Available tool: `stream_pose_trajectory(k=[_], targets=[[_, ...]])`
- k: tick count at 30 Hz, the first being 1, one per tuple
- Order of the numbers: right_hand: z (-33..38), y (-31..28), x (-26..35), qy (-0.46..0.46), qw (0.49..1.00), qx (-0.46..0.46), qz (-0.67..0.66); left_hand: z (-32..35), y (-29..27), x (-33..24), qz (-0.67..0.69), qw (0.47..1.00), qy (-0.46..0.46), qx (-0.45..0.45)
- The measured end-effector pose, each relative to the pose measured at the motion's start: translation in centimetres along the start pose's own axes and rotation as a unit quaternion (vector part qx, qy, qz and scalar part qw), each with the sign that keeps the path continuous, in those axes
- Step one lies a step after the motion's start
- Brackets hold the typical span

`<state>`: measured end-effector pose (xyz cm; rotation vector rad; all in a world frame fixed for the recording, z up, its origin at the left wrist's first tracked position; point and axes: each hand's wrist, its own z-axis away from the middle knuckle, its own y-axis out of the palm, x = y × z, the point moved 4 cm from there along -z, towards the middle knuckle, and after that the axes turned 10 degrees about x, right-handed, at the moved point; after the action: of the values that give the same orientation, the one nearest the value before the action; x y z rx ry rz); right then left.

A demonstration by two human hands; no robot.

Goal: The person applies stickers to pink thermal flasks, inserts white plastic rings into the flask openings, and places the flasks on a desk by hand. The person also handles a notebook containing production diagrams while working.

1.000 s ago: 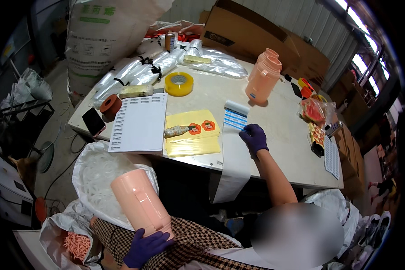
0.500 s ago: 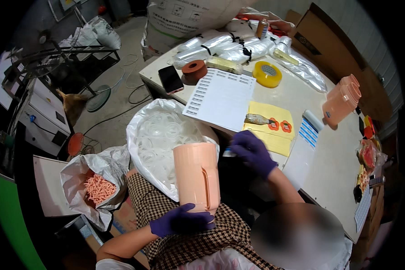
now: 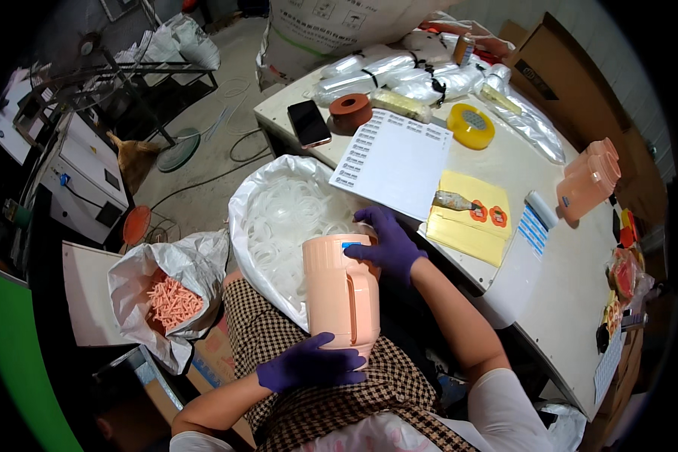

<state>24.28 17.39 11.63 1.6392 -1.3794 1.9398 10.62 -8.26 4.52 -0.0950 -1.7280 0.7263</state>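
A peach plastic jug body [image 3: 328,290] with a long handle lies over my lap, its wide end pointing away from me. My left hand [image 3: 309,364], in a purple glove, is closed around its near, narrower end. At the far end, my purple-gloved right hand [image 3: 390,245] presses a small blue sticker [image 3: 350,245] against the jug's side with its thumb; the other fingers reach past the rim. On the table at the right lies a white backing sheet [image 3: 531,233] with rows of blue stickers, its far end curled.
A white sack of clear plastic rings [image 3: 286,215] stands before me; a sack of small peach pieces [image 3: 173,301] is at left. The table holds yellow sheets [image 3: 467,233], a label sheet [image 3: 392,154], a phone [image 3: 309,123], tape rolls [image 3: 471,126], bagged film rolls [image 3: 384,74] and peach jug bodies [image 3: 587,181].
My right hand has moved left from the table's edge to the jug's far end, where a blue sticker now shows. My left hand keeps its hold; the whole view has shifted slightly.
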Motion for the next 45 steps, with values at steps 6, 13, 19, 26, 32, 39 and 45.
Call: stream_pose_trajectory(k=[6,13,19,26,32,39,45], targets=[[1.6,-2.4,0.0,0.143,0.902,-0.019,-0.408,0.4,-5.1,18.6,0.683,0.714,-0.146,0.044],[13.2,3.5,4.5,0.092,0.913,0.147,-0.369,8.6,-0.1,24.6,0.696,0.404,-0.528,-0.271],[15.5,-7.8,5.2,0.104,0.965,0.24,0.037,7.3,12.3,12.6,0.776,0.322,-0.53,-0.113],[8.2,-22.7,-7.9,0.06,0.969,-0.153,0.186,4.4,16.4,15.2,0.839,0.305,-0.445,-0.078],[6.4,-21.1,-12.1,0.076,0.968,-0.118,0.206,3.5,15.5,11.1,0.815,0.299,-0.495,-0.043],[6.9,-21.1,-12.2,0.1,0.96,-0.158,0.209,3.2,12.4,15.3,0.609,0.575,-0.544,-0.055],[7.3,-20.4,-11.7,0.075,0.954,-0.191,0.219,-11.2,5.3,23.2,0.533,0.788,-0.282,-0.124]])
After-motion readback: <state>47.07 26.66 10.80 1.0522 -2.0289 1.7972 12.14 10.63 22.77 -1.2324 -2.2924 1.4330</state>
